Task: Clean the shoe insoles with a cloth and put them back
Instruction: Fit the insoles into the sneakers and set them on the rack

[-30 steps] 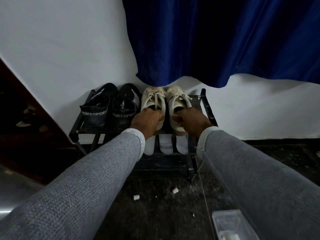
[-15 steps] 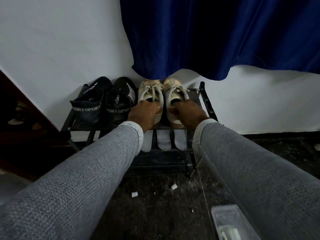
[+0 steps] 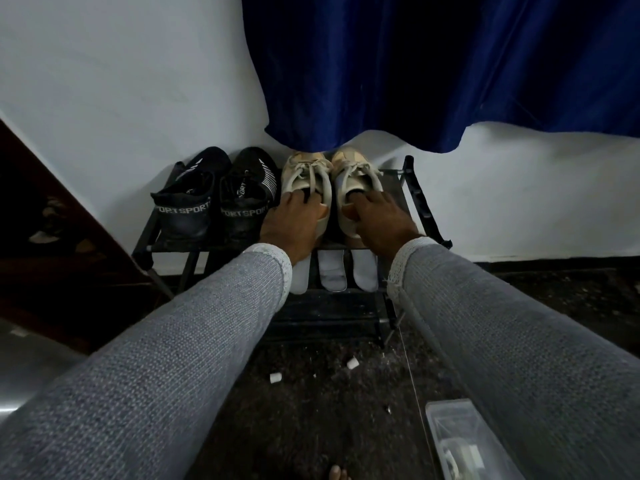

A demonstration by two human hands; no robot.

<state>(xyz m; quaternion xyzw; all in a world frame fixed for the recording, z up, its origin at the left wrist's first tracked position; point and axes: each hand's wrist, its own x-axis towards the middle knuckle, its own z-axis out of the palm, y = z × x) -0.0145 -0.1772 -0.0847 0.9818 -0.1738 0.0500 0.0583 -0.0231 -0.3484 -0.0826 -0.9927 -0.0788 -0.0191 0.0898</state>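
Half a second ago both hands sat knuckled over the heels of the pale shoes; now the fingers reach further forward, into the shoe openings, and the rack sits slightly lower in view.

On the top shelf of the rack (image 3: 420, 199), at its left end, two black shoes (image 3: 214, 199) stand side by side with heels toward the front edge. Just right of them the left hand (image 3: 294, 220) rests on the left pale shoe (image 3: 304, 178), fingers curled down over the heel collar into the opening, gripping it. The right hand (image 3: 377, 216) does the same on the right pale shoe (image 3: 356, 174), its thumb pressed on the heel's inner side. The two pale shoes touch each other, toes under the hem of the blue curtain (image 3: 433, 71) by the back edge.

On the lower shelf, below the pale shoes, three pale insoles (image 3: 332, 271) lie flat side by side, heels toward the front edge; the leftmost is partly hidden by the left cuff.

A strip of bare shelf lies between the right pale shoe and the rack's right side frame. In front of the rack is dark floor (image 3: 329, 410) with two small white bits (image 3: 352, 363), and a clear plastic box (image 3: 450, 427) at the lower right beside the right sleeve.
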